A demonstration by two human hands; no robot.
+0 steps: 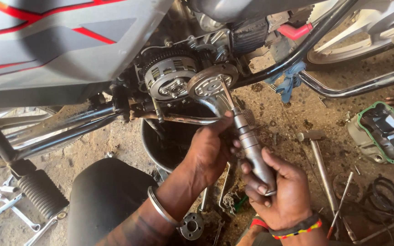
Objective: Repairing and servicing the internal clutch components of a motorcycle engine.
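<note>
While the left hand (pixel 210 152) wraps the impact driver (pixel 251 146) near its tip, steadying it on the round engine cover (pixel 211 82), the right hand (pixel 281 193) clamps the driver's butt end to turn it.

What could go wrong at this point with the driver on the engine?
The driver, held by both the left hand and right hand, meets the round plate at an angle, so its tip might slip. A freed part could drop into the dark pan below or the littered ground.

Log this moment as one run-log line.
left hand: grips driver front | right hand: grips metal impact driver rear | tip: on round engine plate | drain pan: below
</note>
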